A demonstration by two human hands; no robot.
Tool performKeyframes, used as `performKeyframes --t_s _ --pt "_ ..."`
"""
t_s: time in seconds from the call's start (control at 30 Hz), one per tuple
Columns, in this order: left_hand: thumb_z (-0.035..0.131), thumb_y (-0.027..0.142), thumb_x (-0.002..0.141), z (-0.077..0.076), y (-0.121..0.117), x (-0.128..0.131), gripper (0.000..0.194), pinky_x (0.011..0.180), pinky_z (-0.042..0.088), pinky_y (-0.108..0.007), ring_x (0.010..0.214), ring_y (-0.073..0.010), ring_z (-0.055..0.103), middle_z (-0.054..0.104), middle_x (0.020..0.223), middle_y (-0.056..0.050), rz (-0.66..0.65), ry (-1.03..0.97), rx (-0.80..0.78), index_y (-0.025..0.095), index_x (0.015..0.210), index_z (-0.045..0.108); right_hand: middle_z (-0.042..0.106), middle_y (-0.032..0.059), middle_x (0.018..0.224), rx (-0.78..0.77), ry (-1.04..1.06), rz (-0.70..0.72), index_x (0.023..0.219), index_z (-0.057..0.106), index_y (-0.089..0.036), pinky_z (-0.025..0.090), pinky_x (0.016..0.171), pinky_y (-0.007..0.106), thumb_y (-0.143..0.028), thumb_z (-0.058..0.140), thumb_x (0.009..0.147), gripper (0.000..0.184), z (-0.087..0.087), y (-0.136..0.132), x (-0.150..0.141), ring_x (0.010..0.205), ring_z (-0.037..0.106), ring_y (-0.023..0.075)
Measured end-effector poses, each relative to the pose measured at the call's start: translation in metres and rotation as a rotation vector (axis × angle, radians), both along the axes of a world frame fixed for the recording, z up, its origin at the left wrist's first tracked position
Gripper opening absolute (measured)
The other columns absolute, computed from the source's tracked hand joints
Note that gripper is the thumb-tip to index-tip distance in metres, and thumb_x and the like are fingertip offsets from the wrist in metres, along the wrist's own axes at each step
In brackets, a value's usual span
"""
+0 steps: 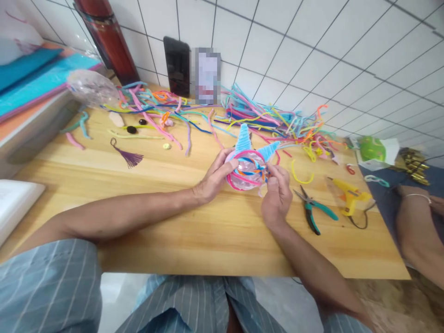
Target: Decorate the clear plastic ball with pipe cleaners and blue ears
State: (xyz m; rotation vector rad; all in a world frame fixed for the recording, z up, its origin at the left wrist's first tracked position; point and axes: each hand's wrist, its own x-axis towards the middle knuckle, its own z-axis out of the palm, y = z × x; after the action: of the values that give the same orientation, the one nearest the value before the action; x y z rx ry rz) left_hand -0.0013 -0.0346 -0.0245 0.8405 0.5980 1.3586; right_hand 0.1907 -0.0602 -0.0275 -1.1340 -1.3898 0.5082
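Between my hands, above the wooden table [194,231], is a round pipe-cleaner craft piece [245,178] with a pink rim, a pale centre and two light-blue pointed shapes at its top. A blue and orange twisted pipe cleaner [250,167] runs across its middle. My left hand [220,173] grips the piece at its left edge, thumb over the front. At the right edge, my right hand [278,189] pinches the end of the blue and orange twist. Green-handled pliers [314,208] lie to the right of my right hand, jaws apart.
Loose pipe cleaners [256,113] are heaped along the tiled wall. A yellow glue gun [350,196] with a cord lies at right. Two phones lean on the wall, one a black phone [177,67]. A purple tassel [128,155] lies left. Another person's arm [418,222] is at far right.
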Motion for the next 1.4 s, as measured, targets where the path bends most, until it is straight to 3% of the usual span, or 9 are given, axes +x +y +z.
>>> performKeyframes --t_s 0.13,0.27,0.53,0.73,0.83,1.1,1.4 --pt "0.088 0.071 0.087 0.003 0.0 -0.001 0.067 0.111 0.057 -0.042 0.126 -0.0289 0.073 0.077 0.129 -0.005 0.006 -0.001 0.012 0.025 0.13 0.064 0.08 0.0027 0.133 -0.156 0.277 0.129 0.129 0.085 -0.036 0.05 0.127 0.052 -0.055 0.08 0.098 0.036 -0.001 0.008 -0.003 0.132 0.071 0.0268" --pt "0.085 0.071 0.091 0.002 -0.001 -0.003 0.066 0.115 0.055 -0.042 0.13 -0.029 0.071 0.076 0.133 -0.006 0.016 0.039 0.064 0.025 0.134 0.064 0.083 0.0027 0.134 -0.359 0.572 0.325 0.125 0.081 -0.033 0.057 0.122 0.05 -0.059 0.09 0.087 0.047 0.005 0.014 -0.008 0.125 0.075 0.0265" --pt "0.074 0.068 0.1 -0.007 -0.004 -0.008 0.064 0.128 0.049 -0.046 0.146 -0.0304 0.063 0.071 0.148 -0.007 0.011 0.16 0.166 0.026 0.147 0.059 0.088 0.0007 0.127 -0.593 0.648 0.623 0.108 0.078 -0.033 0.063 0.117 0.062 -0.063 0.081 0.09 0.035 0.009 0.017 -0.003 0.123 0.08 0.03" --pt "0.072 0.07 0.101 -0.009 -0.007 -0.01 0.07 0.134 0.045 -0.05 0.152 -0.0327 0.06 0.067 0.156 -0.009 0.017 0.217 0.182 0.027 0.153 0.056 0.087 0.0017 0.134 -0.679 0.728 0.645 0.101 0.08 -0.032 0.062 0.116 0.071 -0.064 0.086 0.082 0.038 0.014 0.014 -0.007 0.133 0.078 0.0344" --pt "0.071 0.07 0.101 -0.007 -0.009 -0.009 0.071 0.135 0.044 -0.049 0.154 -0.0332 0.059 0.066 0.159 -0.01 0.007 0.222 0.182 0.026 0.155 0.055 0.087 0.0032 0.136 -0.712 0.745 0.671 0.107 0.081 -0.031 0.06 0.116 0.076 -0.063 0.086 0.082 0.041 0.015 0.014 -0.007 0.132 0.078 0.0359" --pt "0.067 0.073 0.105 0.0 -0.005 -0.009 0.077 0.139 0.04 -0.048 0.163 -0.0335 0.052 0.058 0.173 -0.014 -0.012 0.306 0.235 0.022 0.162 0.055 0.087 0.0022 0.133 -0.606 0.665 0.623 0.116 0.081 -0.034 0.057 0.123 0.075 -0.06 0.082 0.091 0.036 0.01 0.021 0.004 0.135 0.078 0.034" --pt "0.053 0.074 0.111 -0.011 0.0 -0.017 0.076 0.145 0.027 -0.053 0.172 -0.0357 0.039 0.049 0.181 -0.011 -0.052 0.378 0.291 0.027 0.171 0.052 0.083 -0.002 0.145 -0.643 0.583 0.592 0.127 0.081 -0.038 0.053 0.128 0.073 -0.066 0.077 0.093 0.043 0.005 0.024 0.014 0.142 0.075 0.0329"
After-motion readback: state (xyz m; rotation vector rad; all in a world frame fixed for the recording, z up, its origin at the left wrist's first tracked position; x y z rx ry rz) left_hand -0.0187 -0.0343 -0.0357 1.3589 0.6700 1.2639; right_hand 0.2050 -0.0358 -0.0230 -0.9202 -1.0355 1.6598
